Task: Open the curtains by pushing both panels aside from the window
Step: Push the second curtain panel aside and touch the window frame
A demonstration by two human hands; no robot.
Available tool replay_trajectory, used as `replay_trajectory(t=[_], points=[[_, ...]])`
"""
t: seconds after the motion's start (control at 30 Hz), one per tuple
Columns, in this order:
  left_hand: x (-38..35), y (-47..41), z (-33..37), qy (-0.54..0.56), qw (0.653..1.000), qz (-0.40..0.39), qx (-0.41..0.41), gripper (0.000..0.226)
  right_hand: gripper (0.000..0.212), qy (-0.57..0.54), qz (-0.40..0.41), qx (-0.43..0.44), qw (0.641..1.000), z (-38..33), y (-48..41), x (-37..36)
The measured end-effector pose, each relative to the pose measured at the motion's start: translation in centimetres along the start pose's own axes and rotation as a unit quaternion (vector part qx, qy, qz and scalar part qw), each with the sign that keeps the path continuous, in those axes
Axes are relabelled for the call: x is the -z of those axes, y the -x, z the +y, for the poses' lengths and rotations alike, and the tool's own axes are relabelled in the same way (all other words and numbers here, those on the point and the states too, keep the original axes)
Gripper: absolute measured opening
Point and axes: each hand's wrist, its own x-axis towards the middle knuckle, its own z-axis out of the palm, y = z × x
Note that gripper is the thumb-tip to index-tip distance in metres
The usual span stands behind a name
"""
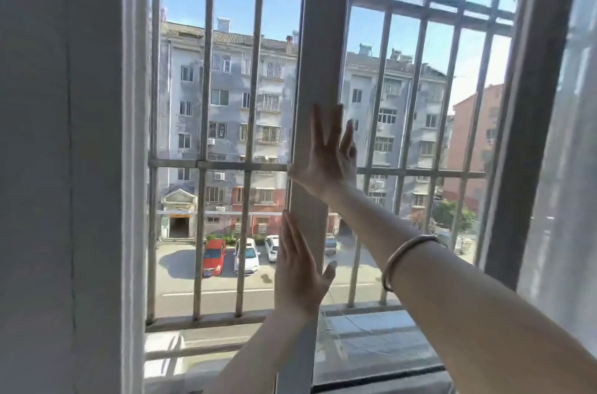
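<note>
A sheer white curtain panel (pixel 562 148) hangs at the far right edge, drawn off the glass. At the far left I see a plain grey surface (pixel 61 151); I cannot tell whether it is curtain or wall. The window (pixel 232 96) stands uncovered, with its white centre frame post (pixel 323 48) upright in the middle. My left hand (pixel 298 277) is raised flat, fingers together, against the lower post. My right hand (pixel 328 154) is higher, fingers spread, palm on the same post. A metal bangle (pixel 408 256) circles my right forearm. Neither hand holds anything.
Metal security bars (pixel 206 122) cover the outside of the window. Beyond them are apartment blocks, a street and parked cars. A dark frame upright (pixel 529 96) stands at the right. The window sill (pixel 371 348) runs along the bottom.
</note>
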Motion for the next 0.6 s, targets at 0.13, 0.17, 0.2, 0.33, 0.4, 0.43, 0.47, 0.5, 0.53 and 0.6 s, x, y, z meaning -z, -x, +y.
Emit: replay_trajectory(t=[0.13, 0.17, 0.2, 0.33, 0.4, 0.43, 0.47, 0.5, 0.53, 0.6], points=[[-2.2, -0.4, 1.9, 0.03, 1.0, -0.007, -0.008, 0.108, 0.112, 0.018, -0.005, -0.017, 1.0, 2.7, 0.0, 0.8], [-2.7, -0.5, 2.3, 0.035, 0.999, -0.006, -0.012, 0.107, 0.111, 0.022, -0.006, -0.02, 1.0, 3.2, 0.0, 1.1], [-3.1, -0.6, 2.6, 0.039, 0.999, -0.004, -0.016, 0.106, 0.111, 0.027, -0.005, -0.024, 0.999, 3.6, 0.0, 1.2], [-5.0, -0.8, 3.7, 0.068, 0.997, -0.003, -0.03, 0.106, 0.113, 0.041, -0.012, -0.037, 0.998, 5.6, -0.1, 1.7], [-5.8, -1.0, 4.2, 0.082, 0.996, -0.012, -0.028, 0.108, 0.113, 0.041, -0.013, -0.041, 0.998, 6.5, -0.1, 2.0], [-6.3, -1.1, 4.6, 0.084, 0.996, -0.016, -0.029, 0.109, 0.113, 0.043, -0.012, -0.044, 0.998, 7.0, -0.1, 2.1], [-6.6, -1.1, 4.8, 0.085, 0.996, -0.018, -0.029, 0.11, 0.113, 0.044, -0.012, -0.045, 0.998, 7.4, -0.2, 2.3], [-7.0, -1.2, 5.1, 0.087, 0.996, -0.021, -0.03, 0.111, 0.113, 0.046, -0.014, -0.046, 0.998, 7.9, -0.2, 2.4], [-7.3, -1.3, 5.3, 0.09, 0.995, -0.028, -0.031, 0.112, 0.112, 0.052, -0.015, -0.049, 0.997, 8.3, -0.2, 2.6], [-8.1, -1.4, 5.8, 0.094, 0.994, -0.04, -0.034, 0.113, 0.112, 0.069, -0.02, -0.056, 0.996, 9.3, -0.2, 2.9]])
